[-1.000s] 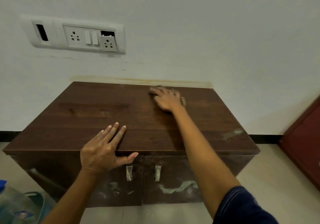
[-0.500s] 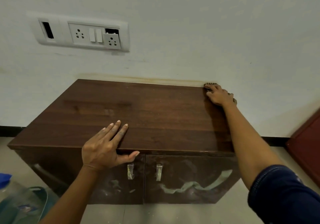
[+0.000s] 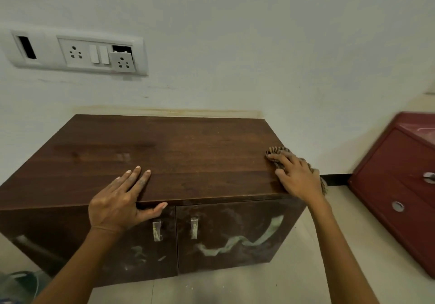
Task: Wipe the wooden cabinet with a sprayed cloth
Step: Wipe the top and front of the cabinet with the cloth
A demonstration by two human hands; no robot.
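A low dark wooden cabinet [image 3: 188,153] with two doors and metal handles stands against the white wall. My right hand [image 3: 297,176] presses a striped brown cloth [image 3: 279,151] flat on the cabinet top at its right edge, near the front corner; most of the cloth is hidden under the palm. My left hand [image 3: 117,200] lies flat on the top's front edge left of centre, fingers spread, thumb hooked over the edge. Pale smears mark the door fronts.
A white switch and socket panel [image 3: 77,52] is on the wall above left. A red drawer unit [image 3: 400,186] stands on the floor to the right. A translucent plastic bottle [image 3: 16,285] sits at the bottom left. The floor is pale tile.
My right hand has slid the cloth from the middle back of the top to the far right corner, then forward along the right edge. My left hand has stayed in place.
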